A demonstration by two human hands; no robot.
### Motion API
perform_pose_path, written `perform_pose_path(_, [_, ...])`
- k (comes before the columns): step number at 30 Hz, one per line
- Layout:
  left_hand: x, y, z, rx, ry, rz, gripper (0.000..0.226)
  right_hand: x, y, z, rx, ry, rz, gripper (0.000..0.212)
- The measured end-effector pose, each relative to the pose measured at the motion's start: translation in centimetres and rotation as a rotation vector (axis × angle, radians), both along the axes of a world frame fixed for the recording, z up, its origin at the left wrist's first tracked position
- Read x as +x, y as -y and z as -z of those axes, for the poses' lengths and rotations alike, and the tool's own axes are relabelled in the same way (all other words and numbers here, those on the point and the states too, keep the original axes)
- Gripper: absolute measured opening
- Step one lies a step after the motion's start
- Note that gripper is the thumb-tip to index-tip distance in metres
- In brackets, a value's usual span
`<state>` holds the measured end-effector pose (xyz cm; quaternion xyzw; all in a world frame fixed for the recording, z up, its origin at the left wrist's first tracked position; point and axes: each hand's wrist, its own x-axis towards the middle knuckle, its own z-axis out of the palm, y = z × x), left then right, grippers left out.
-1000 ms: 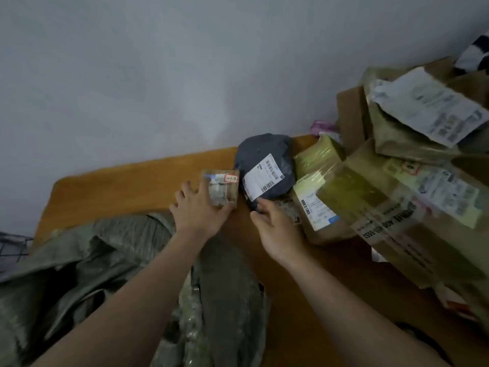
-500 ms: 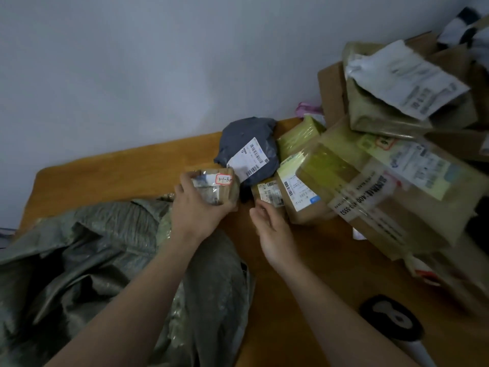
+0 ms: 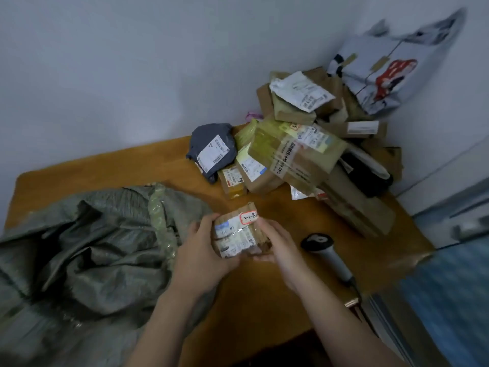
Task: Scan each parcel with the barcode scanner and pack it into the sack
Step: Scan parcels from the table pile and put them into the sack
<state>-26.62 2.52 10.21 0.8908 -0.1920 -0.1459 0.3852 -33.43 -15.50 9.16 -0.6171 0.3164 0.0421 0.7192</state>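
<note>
The sack, a crumpled grey-green woven plastic bag with a taped seam, slumps over the worktop from 9 to 7 o'clock. The worktop is smooth orange-brown wood.

Both forearms reach up from 6 o'clock and meet just below centre. The left hand cups the left side of the box, its fingers curled around the near lower edge and thumb along the top left. The right hand cradles the box from the right and beneath, palm turned up, fingers closed against its underside. The box is small brown cardboard, wrapped in glossy clear tape, with a white printed label and a red-bordered handwritten sticker at its far corner. It is held clear of the worktop, just right of the sack's mouth.

At 4 o'clock, just beside the right wrist, the scanner lies on the worktop: a black head and a pale cylindrical handle.

From 12 to 2 o'clock parcels are piled in the corner: a dark grey poly mailer with a white label, a small brown carton, and a larger taped heap of boxes behind.

Half a second ago only the left hand held the box, farther out near the mailer, while the right hand reached open beside it; now the box has been drawn back toward the body and both hands hold it.
</note>
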Motion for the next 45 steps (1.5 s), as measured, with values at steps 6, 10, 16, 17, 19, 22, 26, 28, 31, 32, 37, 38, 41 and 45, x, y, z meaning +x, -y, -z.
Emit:
perform_pose_path(6, [-2.9,0.9,-2.5,0.009,0.019,-0.032,0.087,-4.2,1.7,0.6,-0.016,0.004,0.051,0.04])
perform_pose_path(10, [-4.7,2.9,-3.6,0.073,0.02,-0.056,0.086,-6.8,6.2,3.8,-0.275,-0.046,0.119,0.029])
perform_pose_path(16, [-7.6,7.9,-3.2,0.063,-0.001,-0.154,0.08,-9.6,13.5,8.3,-0.68,-0.209,0.195,0.038])
perform_pose_path(17, [-7.8,8.8,-3.0,0.068,-0.008,-0.152,0.08,-9.8,14.3,9.1,-0.699,-0.265,0.156,0.046])
perform_pose_path(19, [-8.1,10.2,-2.6,0.093,-0.017,-0.143,0.08,-10.0,15.5,10.6,-0.678,-0.362,0.076,0.058])
perform_pose_path(22, [-8.0,11.4,-1.9,0.143,-0.015,-0.137,0.082,-10.0,16.5,12.6,-0.625,-0.444,-0.021,0.064])
perform_pose_path(26, [-7.6,11.6,-1.5,0.179,-0.007,-0.162,0.084,-9.5,17.2,13.4,-0.652,-0.474,-0.103,0.046])
perform_pose_path(28, [-7.2,11.5,-1.7,0.163,-0.014,-0.192,0.085,-8.8,17.0,12.7,-0.641,-0.444,-0.094,0.035])
perform_pose_path(31, [-6.4,10.7,-2.1,0.118,-0.004,-0.23,0.089,-6.9,15.0,10.4,-0.562,-0.359,-0.079,0.011])
perform_pose_path(32, [-6.2,10.5,-2.3,0.11,0.005,-0.239,0.088,-6.3,14.2,9.5,-0.519,-0.327,-0.079,0.005])
perform_pose_path(37, [-4.6,7.9,-3.4,-0.022,-0.043,-0.38,0.072,-3.3,9.0,4.0,-0.222,-0.142,0.033,0.009])
perform_pose_path(38, [-4.2,7.1,-3.6,-0.054,-0.059,-0.409,0.073,-2.8,8.0,2.7,-0.165,-0.108,0.052,0.012])
perform_pose_path(41, [-2.8,4.4,-4.3,-0.101,-0.066,-0.495,0.079,-1.2,5.3,-0.7,-0.04,-0.022,0.072,0.011])
perform_pose_path(45, [-1.4,0.7,-5.4,-0.179,-0.028,-0.588,0.072,1.2,2.0,-4.3,0.191,0.05,0.1,0.025])
